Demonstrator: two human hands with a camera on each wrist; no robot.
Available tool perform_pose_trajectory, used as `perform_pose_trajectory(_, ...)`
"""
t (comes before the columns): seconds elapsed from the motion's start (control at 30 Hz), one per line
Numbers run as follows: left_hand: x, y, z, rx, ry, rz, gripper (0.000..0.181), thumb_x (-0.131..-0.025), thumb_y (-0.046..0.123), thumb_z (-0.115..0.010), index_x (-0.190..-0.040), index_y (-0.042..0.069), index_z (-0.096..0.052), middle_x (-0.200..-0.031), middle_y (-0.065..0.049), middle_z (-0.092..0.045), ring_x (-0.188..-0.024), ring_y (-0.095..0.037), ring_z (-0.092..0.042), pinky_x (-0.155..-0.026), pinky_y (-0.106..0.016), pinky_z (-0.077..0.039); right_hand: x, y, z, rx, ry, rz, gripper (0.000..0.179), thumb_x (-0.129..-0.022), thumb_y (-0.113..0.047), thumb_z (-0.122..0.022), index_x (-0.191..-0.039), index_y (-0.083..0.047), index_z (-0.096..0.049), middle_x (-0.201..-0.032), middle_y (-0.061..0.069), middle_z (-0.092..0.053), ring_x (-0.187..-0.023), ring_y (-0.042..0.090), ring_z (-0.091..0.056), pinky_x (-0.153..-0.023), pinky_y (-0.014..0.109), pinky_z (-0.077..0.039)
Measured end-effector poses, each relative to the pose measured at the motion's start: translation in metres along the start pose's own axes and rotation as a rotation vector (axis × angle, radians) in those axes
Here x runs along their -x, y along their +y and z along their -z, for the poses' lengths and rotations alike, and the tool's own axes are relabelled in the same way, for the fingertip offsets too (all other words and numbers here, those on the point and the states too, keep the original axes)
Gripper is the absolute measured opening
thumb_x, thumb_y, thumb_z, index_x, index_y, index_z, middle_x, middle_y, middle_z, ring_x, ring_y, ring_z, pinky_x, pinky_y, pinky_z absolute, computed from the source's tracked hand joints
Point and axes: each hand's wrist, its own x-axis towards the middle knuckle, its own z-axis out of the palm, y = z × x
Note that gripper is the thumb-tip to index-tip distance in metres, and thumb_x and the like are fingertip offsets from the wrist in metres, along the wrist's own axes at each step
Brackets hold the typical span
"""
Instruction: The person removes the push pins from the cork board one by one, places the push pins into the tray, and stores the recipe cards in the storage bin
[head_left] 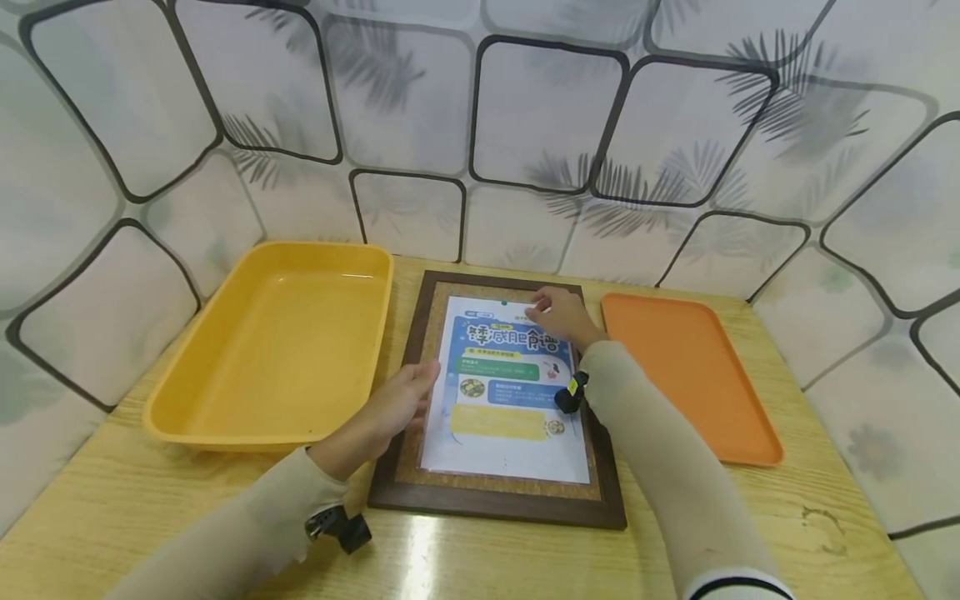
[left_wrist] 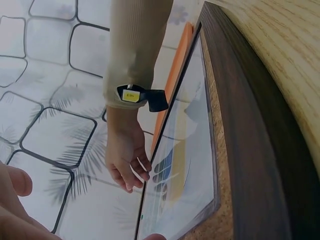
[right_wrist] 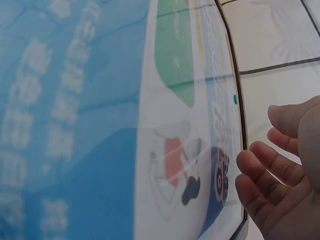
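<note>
While a wooden table spreads beneath, a yellow tray sits left of the left hand, a framed corkboard under both, an orange tray right of the right hand. Between the fingers, a printed sheet lies on the corkboard. The left fingers look relaxed by its edge, contact hard to judge; the right ones curve loosely, grasping nothing, near a green dot. Aligning the sheet seems the step in hand; the next move likely calls for light, flat pressure.
</note>
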Motion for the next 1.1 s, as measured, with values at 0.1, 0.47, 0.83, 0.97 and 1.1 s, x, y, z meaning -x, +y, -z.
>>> perform_pose_trajectory(0.1,0.000,0.000,-0.001,0.008,-0.005,0.010,0.065,-0.104,0.047,-0.032,-0.146,-0.002,-0.029,-0.139,-0.024,-0.044,-0.128,-0.044,-0.043,-0.098,-0.052,-0.042,-0.003,-0.001,-0.002,0.002,-0.006,-0.013,0.038,-0.095,-0.032,-0.061,-0.124,-0.007,-0.058,-0.115,0.013,-0.062,-0.105,0.030,-0.056,-0.092,0.047,-0.045)
perform_pose_trajectory(0.47,-0.004,-0.004,-0.001,0.009,0.014,0.039,0.064,-0.104,0.046,-0.033,-0.145,-0.003,-0.029,-0.142,-0.025,-0.041,-0.128,-0.044,-0.042,-0.096,-0.052,-0.043,-0.016,-0.005,-0.007,0.029,-0.007,-0.013,0.036,-0.094,-0.030,-0.062,-0.121,-0.006,-0.060,-0.114,0.012,-0.064,-0.104,0.029,-0.057,-0.093,0.045,-0.045)
perform_pose_trajectory(0.83,-0.002,-0.002,-0.003,0.012,0.045,0.037,0.062,-0.104,0.042,-0.039,-0.144,-0.005,-0.031,-0.140,-0.026,-0.043,-0.125,-0.041,-0.045,-0.091,-0.048,-0.045,-0.032,-0.004,-0.013,0.053,-0.021,0.003,0.032,-0.093,-0.030,-0.063,-0.118,-0.010,-0.064,-0.111,0.007,-0.067,-0.103,0.026,-0.059,-0.095,0.045,-0.043)
perform_pose_trajectory(0.97,-0.002,-0.005,-0.005,0.015,0.065,0.045,0.066,-0.099,0.038,-0.053,-0.146,-0.003,-0.029,-0.147,-0.025,-0.034,-0.121,-0.037,-0.046,-0.089,-0.045,-0.046,-0.034,-0.006,-0.014,0.072,-0.005,0.002,0.030,-0.093,-0.029,-0.062,-0.116,-0.011,-0.066,-0.108,0.005,-0.068,-0.099,0.023,-0.061,-0.095,0.044,-0.043)
perform_pose_trajectory(1.1,-0.005,-0.007,-0.006,0.044,0.075,0.052,0.070,-0.096,0.034,-0.060,-0.146,-0.002,-0.027,-0.150,-0.026,-0.027,-0.122,-0.036,-0.043,-0.091,-0.046,-0.044,-0.033,-0.013,-0.014,0.057,-0.002,-0.017,0.028,-0.093,-0.028,-0.061,-0.113,-0.010,-0.067,-0.105,0.006,-0.068,-0.095,0.023,-0.061,-0.091,0.042,-0.045)
